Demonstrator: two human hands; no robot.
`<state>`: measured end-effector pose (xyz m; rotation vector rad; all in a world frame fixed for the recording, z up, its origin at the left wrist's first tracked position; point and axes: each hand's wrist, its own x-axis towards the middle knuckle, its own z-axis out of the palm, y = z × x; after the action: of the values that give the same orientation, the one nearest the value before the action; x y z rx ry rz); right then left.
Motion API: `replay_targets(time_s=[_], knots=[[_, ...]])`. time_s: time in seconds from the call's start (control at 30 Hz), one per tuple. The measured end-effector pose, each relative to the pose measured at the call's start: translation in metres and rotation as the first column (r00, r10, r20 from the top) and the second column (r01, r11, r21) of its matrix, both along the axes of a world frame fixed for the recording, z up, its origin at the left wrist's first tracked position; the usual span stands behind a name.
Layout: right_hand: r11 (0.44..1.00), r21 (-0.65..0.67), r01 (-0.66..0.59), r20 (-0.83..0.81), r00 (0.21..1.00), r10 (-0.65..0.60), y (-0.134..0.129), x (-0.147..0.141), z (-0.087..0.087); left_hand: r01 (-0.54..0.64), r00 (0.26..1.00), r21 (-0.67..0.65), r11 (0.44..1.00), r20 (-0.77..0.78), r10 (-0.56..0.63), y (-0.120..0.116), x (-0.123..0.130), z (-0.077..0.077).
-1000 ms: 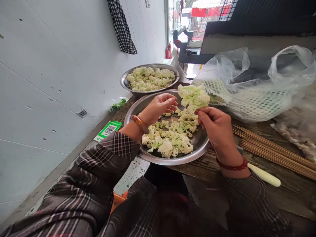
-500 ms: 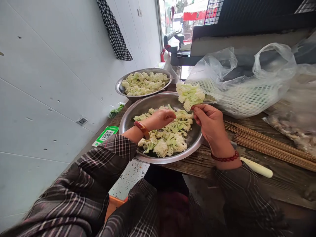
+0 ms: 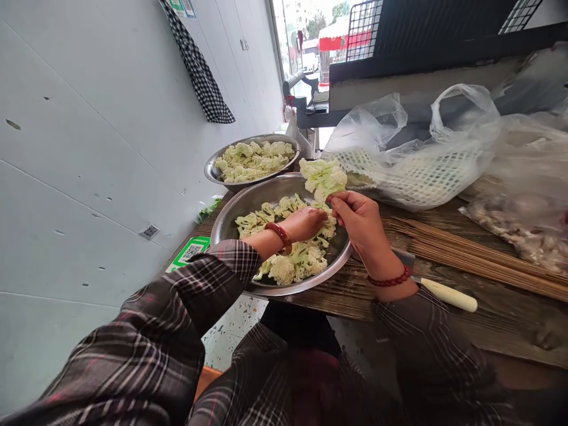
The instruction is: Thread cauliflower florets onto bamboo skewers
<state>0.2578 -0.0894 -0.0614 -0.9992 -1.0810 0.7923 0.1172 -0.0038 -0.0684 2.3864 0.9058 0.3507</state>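
Note:
My right hand (image 3: 360, 222) pinches a pale cauliflower piece (image 3: 323, 177) by its lower end, above the right rim of a large steel basin (image 3: 239, 204). Close to it, my left hand (image 3: 307, 225) reaches over the basin with fingers curled together; whatever they hold, if anything, is hidden. Loose cauliflower florets (image 3: 284, 269) lie in the basin below both hands. Behind, a second steel bowl (image 3: 209, 171) holds a heap of cauliflower (image 3: 255, 161), with thin sticks showing among the pieces.
Thin wooden skewers (image 3: 470, 251) lie on the dark wooden table (image 3: 337, 299) to the right. Near my right wrist is a knife with a pale handle (image 3: 450, 294). Clear plastic bags (image 3: 417, 171) stand behind. A green QR card (image 3: 190, 251) sits left of the basin.
My left hand has moved right, up to my right hand. The cauliflower stays pinched in my right hand, slightly lower and further left in view. The camera view has shifted a little.

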Motion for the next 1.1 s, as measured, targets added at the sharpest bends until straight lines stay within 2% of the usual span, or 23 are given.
replay_targets(time_s=[0.1, 0.2, 0.27, 0.53, 0.63, 0.73, 0.97, 1.1], knots=[[1.000, -0.006, -0.003, 0.017, 1.000, 0.003, 0.000, 0.000, 0.001, -0.038, 0.999, 0.045, 0.998, -0.016, 0.039, 0.003, 0.003, -0.005], [1.000, -0.005, -0.010, 0.019, 1.000, 0.010, 0.000, 0.001, 0.001, -0.010, 0.996, 0.064, 0.998, -0.085, 0.016, 0.005, -0.001, -0.007], [1.000, -0.001, -0.013, 0.002, 1.000, 0.013, 0.000, 0.000, 0.002, -0.014, 0.994, 0.031, 0.999, -0.112, 0.018, 0.006, -0.005, -0.006], [1.000, -0.001, -0.031, -0.046, 0.998, 0.031, 0.001, 0.000, 0.001, -0.151, 0.988, -0.106, 0.983, -0.047, 0.147, 0.006, -0.019, 0.004], [1.000, 0.008, -0.030, -0.045, 0.999, 0.030, 0.002, 0.000, -0.001, -0.192, 0.976, -0.289, 0.938, 0.048, 0.214, 0.003, -0.023, 0.011], [0.999, 0.021, -0.029, -0.042, 0.999, 0.030, 0.003, 0.000, -0.002, -0.147, 0.944, -0.434, 0.889, 0.206, 0.256, -0.002, -0.026, 0.022], [0.999, 0.022, -0.027, -0.051, 0.998, 0.028, 0.003, 0.000, -0.004, -0.044, 0.888, -0.514, 0.857, 0.372, 0.269, -0.017, -0.036, 0.041], [0.999, 0.019, -0.036, -0.068, 0.997, 0.037, 0.004, 0.000, -0.003, 0.020, 0.829, -0.600, 0.800, 0.457, 0.322, -0.017, -0.042, 0.044]])
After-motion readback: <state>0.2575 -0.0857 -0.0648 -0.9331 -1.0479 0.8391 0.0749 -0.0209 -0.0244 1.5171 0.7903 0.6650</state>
